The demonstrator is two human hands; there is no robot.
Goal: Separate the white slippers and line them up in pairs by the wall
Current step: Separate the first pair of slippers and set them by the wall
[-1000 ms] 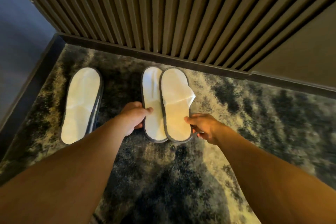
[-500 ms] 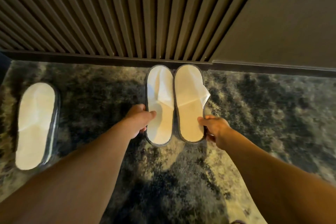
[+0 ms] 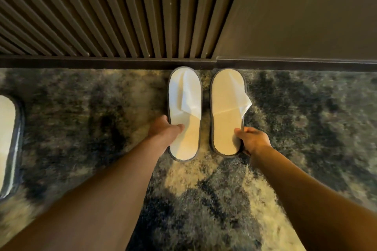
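Currently, left hand (image 3: 166, 128): closed on left slipper (image 3: 184, 112).
Right hand (image 3: 254, 138): closed on right slipper (image 3: 227, 112).
Long axes: extended ahead of each grip, toes at baseboard (image 3: 106, 63).
Gap: slippers just apart.

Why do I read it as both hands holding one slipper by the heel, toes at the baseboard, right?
Not one slipper: the head view shows the left hand on the left slipper and the right hand on the right slipper. Toes do reach the baseboard.

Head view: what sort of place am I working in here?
Probably a hotel room or corridor. The thin white slippers look like disposable guest ones, they lie on a plush mottled carpet, and the wall behind is dark slatted wood panelling with a baseboard.
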